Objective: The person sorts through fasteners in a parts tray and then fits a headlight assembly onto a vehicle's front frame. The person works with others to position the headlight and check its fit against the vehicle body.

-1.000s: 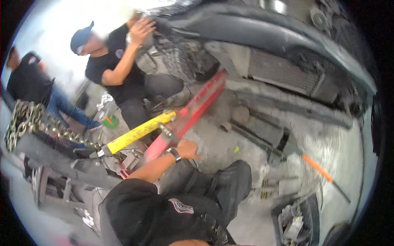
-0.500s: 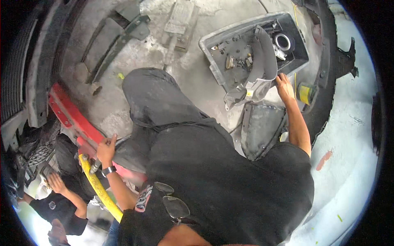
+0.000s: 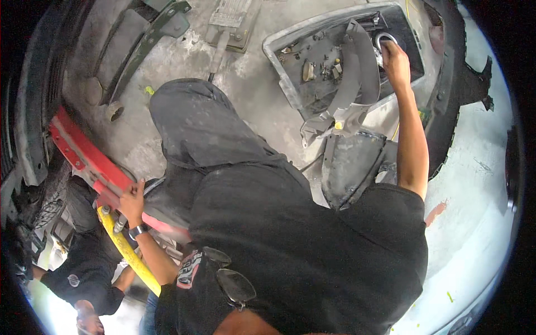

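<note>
My left hand rests on the red metal beam, index finger extended and others loosely bent, beside a yellow cylinder with a metal fitting. At the upper right, my right hand reaches into a grey plastic bin, fingers closed on a silver ring. A long curved grey plastic piece lies across the bin, among small loose parts.
A co-worker in black is at the lower left, beside car bodywork. Green metal brackets and a grey tool lie on the concrete floor. A dark trim piece runs along the right.
The view has swung from the car and co-workers down onto my body and the bin. My right hand has moved from the bin's near edge up onto the silver ring.
</note>
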A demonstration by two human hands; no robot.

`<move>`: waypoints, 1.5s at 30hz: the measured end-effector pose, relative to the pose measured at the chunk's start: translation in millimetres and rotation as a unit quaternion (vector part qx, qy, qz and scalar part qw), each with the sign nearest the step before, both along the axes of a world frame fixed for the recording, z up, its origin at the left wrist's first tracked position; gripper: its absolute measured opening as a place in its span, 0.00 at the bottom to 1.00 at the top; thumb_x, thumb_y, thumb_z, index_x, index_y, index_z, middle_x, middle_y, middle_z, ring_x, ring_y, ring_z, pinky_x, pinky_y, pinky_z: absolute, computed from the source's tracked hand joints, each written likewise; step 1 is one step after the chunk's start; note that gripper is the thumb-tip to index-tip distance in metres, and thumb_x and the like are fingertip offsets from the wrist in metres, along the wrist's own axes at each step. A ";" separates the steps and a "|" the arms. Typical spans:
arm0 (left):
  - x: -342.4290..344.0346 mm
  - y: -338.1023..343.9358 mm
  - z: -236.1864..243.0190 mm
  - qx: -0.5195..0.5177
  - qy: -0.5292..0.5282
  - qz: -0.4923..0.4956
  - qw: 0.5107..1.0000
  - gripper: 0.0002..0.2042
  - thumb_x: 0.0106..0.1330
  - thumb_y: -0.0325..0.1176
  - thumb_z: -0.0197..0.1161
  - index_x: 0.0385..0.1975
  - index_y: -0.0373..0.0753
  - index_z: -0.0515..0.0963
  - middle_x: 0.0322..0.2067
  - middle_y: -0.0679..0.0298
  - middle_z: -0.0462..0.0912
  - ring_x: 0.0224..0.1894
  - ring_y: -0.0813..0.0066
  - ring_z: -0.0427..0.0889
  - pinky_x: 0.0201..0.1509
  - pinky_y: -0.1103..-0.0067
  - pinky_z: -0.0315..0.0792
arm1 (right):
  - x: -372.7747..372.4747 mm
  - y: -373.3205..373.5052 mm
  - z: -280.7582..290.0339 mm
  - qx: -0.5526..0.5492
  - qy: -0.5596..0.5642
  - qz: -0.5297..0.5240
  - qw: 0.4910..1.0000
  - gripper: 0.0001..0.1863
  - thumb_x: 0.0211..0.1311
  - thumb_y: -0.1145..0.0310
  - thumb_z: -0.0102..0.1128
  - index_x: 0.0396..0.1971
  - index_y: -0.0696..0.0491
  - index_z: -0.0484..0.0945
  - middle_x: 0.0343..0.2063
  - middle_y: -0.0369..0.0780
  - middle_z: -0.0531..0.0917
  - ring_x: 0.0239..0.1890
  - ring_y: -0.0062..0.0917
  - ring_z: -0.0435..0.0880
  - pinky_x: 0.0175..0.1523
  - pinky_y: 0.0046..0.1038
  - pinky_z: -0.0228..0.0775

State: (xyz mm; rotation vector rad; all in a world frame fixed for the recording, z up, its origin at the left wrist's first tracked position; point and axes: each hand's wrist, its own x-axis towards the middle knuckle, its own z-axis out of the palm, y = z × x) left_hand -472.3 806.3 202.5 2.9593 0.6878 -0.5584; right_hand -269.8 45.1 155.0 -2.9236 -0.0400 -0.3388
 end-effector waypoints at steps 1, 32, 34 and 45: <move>-1.3 0.3 -1.4 -0.017 -0.029 -0.001 0.999 0.24 0.59 0.59 0.62 0.28 0.38 0.82 0.19 0.55 0.78 0.24 0.56 0.79 0.30 0.67 0.70 | 13.7 2.7 -1.6 -0.001 0.003 0.005 1.000 0.08 0.62 0.71 0.56 0.39 0.58 0.78 0.35 0.51 0.81 0.39 0.47 0.81 0.44 0.38 0.72; 12.3 -13.1 4.1 0.034 -0.003 0.041 0.999 0.24 0.59 0.58 0.62 0.28 0.39 0.83 0.21 0.56 0.81 0.25 0.56 0.82 0.32 0.67 0.72 | 37.4 29.6 -190.3 -0.165 0.553 0.021 0.816 0.16 0.54 0.63 0.63 0.39 0.56 0.81 0.43 0.50 0.83 0.47 0.46 0.82 0.52 0.39 0.75; 2.5 -9.7 6.1 0.057 -0.004 0.022 0.998 0.23 0.60 0.57 0.62 0.28 0.39 0.83 0.20 0.56 0.81 0.25 0.56 0.81 0.31 0.67 0.72 | 25.7 43.8 -182.3 -0.053 0.539 -0.063 0.838 0.14 0.51 0.69 0.64 0.35 0.63 0.82 0.35 0.52 0.85 0.39 0.41 0.86 0.43 0.36 0.79; 4.3 -10.3 0.3 0.034 -0.034 0.014 0.999 0.23 0.61 0.56 0.62 0.25 0.38 0.80 0.17 0.55 0.77 0.21 0.56 0.78 0.28 0.66 0.69 | 34.4 -0.9 -197.6 0.176 0.453 -0.100 0.868 0.08 0.54 0.72 0.58 0.22 0.59 0.81 0.15 0.39 0.80 0.16 0.24 0.80 0.22 0.27 0.75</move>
